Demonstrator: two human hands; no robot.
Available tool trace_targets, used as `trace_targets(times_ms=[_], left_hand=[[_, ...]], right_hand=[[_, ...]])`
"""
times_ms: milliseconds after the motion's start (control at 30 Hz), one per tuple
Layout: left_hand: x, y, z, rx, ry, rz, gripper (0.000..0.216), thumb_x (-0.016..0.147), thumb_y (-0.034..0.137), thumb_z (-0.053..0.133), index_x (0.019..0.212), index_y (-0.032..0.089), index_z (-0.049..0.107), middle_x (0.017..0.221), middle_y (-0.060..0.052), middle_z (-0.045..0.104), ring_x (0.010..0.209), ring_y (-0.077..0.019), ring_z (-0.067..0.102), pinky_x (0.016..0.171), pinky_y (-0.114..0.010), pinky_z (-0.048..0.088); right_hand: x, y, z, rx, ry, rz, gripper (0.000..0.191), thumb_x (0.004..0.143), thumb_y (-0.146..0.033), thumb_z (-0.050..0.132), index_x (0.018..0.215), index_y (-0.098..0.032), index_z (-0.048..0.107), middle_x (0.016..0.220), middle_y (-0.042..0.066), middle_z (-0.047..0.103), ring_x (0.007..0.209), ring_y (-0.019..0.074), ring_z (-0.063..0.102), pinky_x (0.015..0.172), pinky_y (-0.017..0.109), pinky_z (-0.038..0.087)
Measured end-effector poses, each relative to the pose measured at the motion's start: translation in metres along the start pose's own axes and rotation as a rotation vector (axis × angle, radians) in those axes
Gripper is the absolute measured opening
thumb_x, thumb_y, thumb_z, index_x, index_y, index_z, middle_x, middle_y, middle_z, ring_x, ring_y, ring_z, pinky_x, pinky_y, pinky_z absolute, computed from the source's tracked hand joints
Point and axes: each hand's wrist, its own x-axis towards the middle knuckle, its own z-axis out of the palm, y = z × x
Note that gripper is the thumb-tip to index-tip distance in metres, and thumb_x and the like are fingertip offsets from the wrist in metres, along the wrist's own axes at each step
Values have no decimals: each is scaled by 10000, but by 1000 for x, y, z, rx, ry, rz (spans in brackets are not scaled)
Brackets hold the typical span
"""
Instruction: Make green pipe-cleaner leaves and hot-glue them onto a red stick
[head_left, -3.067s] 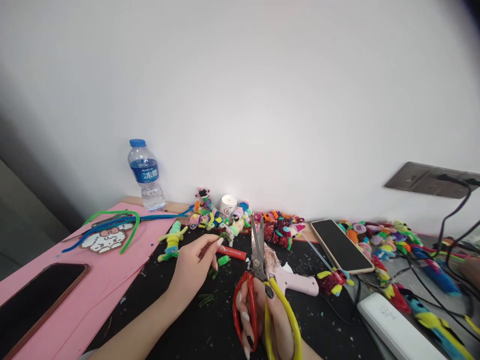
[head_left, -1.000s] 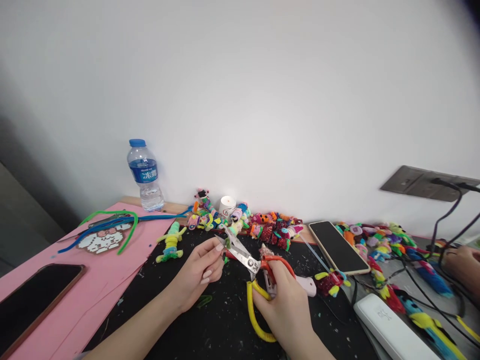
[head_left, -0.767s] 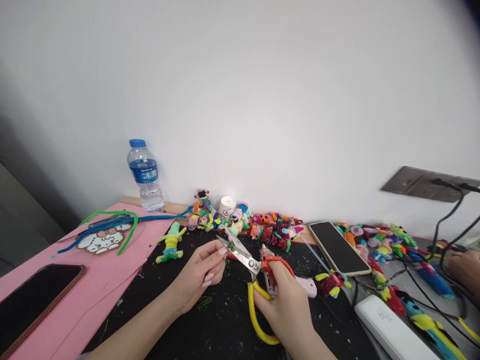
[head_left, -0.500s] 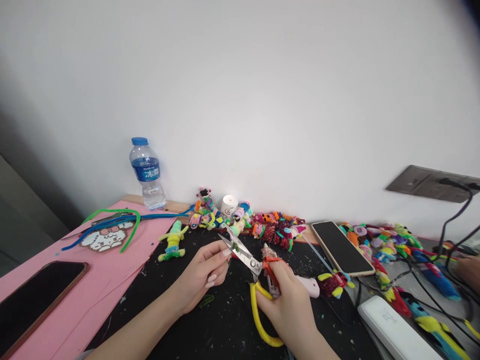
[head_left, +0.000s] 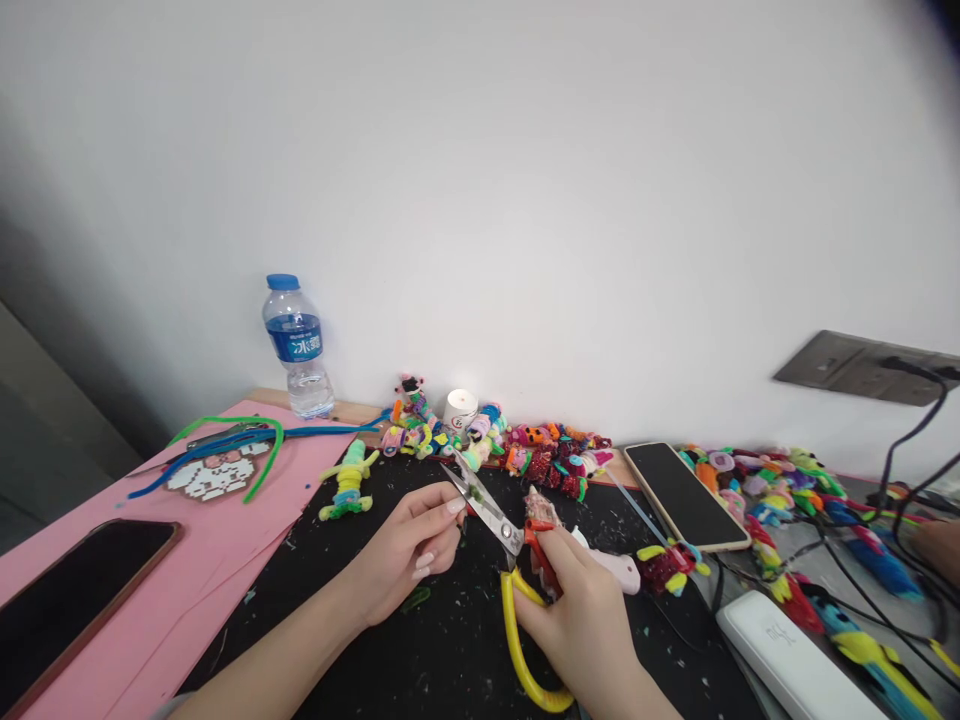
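Note:
My right hand [head_left: 589, 600] grips scissors [head_left: 499, 525] with one yellow and one red handle loop. Their blades point up and left, slightly apart, with a small green fuzzy piece [head_left: 475, 493] between them. My left hand [head_left: 420, 535] is closed in a pinch, thumb and forefinger at the blade tips beside that green piece. Its exact grip on the piece is partly hidden. Behind my right hand lies a pale tool [head_left: 619, 570], mostly covered. A yellow-green pipe-cleaner figure [head_left: 349, 482] lies to the left on the black mat [head_left: 450, 650].
Colourful pipe-cleaner figures [head_left: 540, 465] line the wall near a white paper cup [head_left: 460, 410]. A water bottle [head_left: 298, 350], phones [head_left: 686, 495], a white power bank [head_left: 795, 660] and loose pipe cleaners [head_left: 262, 437] surround the mat. Cables and another person's hand [head_left: 937, 545] are at right.
The scissor blades have come closer together around the green piece as my right hand's grip has tightened. My left hand has stayed nearly still.

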Motion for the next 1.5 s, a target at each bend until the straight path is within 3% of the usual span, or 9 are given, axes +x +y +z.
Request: trace_targets(times_ms=[500, 633, 733, 833, 1067, 1267, 1500], left_hand=[[2, 7, -8, 99, 53, 48, 221, 845, 235, 521, 646, 152, 472, 343, 116, 269, 326, -25, 145, 390, -179, 163], [1, 18, -11, 331, 263, 278, 215, 858, 266, 485, 670, 162, 477, 376, 100, 287, 351, -45, 226, 394, -178, 201], [-2, 27, -11, 684, 491, 492, 212, 863, 277, 474, 680, 171, 482, 447, 75, 347, 399, -64, 311, 401, -182, 241], [-7, 34, -10, 978, 594, 616, 172, 853, 268, 481, 710, 175, 501, 527, 56, 399, 458, -80, 374, 442, -190, 303], [-11, 46, -7, 1194, 551, 678, 143, 852, 269, 490, 776, 171, 560, 585, 40, 493, 476, -91, 446, 484, -207, 364], [-11, 58, -6, 1151, 606, 699, 146, 848, 294, 499, 900, 180, 575, 586, 49, 514, 465, -94, 474, 505, -212, 388], [-9, 60, -8, 1119, 615, 634, 169, 842, 332, 502, 912, 194, 569, 621, 31, 532, 496, -114, 480, 520, -227, 393]], right_hand=[[0, -1, -2, -77, -31, 17, 174, 718, -216, 504, 590, -211, 387, 520, -40, 443, 452, 120, 429, 447, 218, 282], [2, -7, -5, -107, -88, 82, 138, 731, -237, 526, 621, -204, 449, 545, -23, 503, 485, 141, 488, 463, 225, 314], [3, -17, -7, -136, -185, 142, 96, 725, -260, 551, 662, -197, 516, 602, 9, 577, 539, 176, 552, 494, 249, 357], [2, -29, -7, -143, -290, 187, 91, 719, -281, 558, 723, -193, 583, 669, 39, 636, 608, 222, 608, 528, 281, 402], [7, -54, -7, 29, -452, 155, 241, 681, -216, 565, 908, -166, 628, 879, 85, 672, 830, 254, 635, 713, 311, 471], [13, -79, 0, 55, -579, 173, 203, 675, -232, 585, 857, -146, 606, 836, 122, 675, 779, 293, 651, 668, 348, 490], [26, -93, 7, -72, -487, 177, 354, 726, -208, 589, 1051, -97, 507, 755, 136, 665, 703, 311, 662, 557, 358, 503]])
